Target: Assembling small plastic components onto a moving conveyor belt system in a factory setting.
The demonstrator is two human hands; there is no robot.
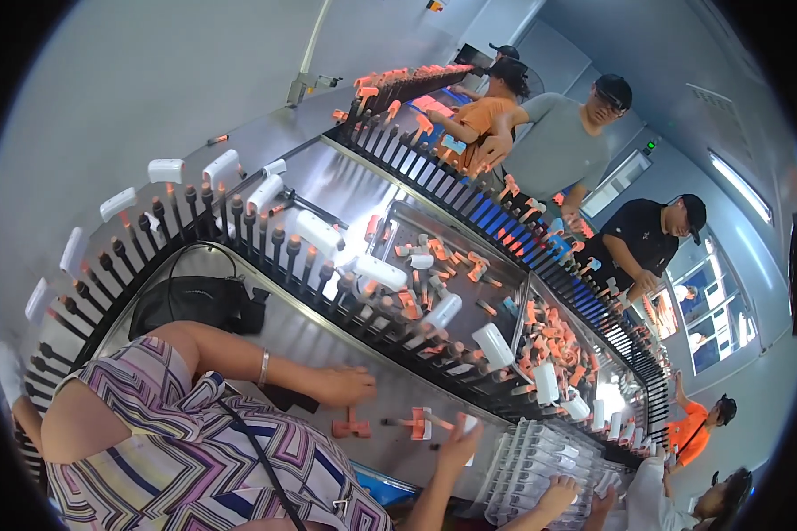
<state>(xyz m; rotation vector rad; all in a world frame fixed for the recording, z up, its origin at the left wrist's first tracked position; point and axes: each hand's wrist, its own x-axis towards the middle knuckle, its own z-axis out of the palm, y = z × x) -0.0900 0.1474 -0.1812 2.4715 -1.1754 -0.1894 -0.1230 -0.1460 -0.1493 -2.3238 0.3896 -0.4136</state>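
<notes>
Step in hand, as judged: small parts are being handled one or two at a time over the bare near strip of the desk (403, 387). The right hand (457, 444) grasps a white piece (472, 431), partly hidden by the fingers. The left hand (347, 386) is bent and blurred just above an orange piece (352, 429); cannot tell whether it grips it or is released. A second orange piece (419, 425) lies between the hands, nearer the right. Next move probably calls for a light fingertip pinch and careful turning of the orange piece, with the white one kept steady. Surroundings: a row of upright black pegs (279, 252) runs along the strip, many bearing white shells (496, 345); it fences off the loose orange parts (549, 341) beyond, so a reach there must clear the tips. To the right, a co-worker's hand (558, 497) rests at stacked clear trays (527, 469), limiting elbow room. A black bag (190, 305) occupies the left.
</notes>
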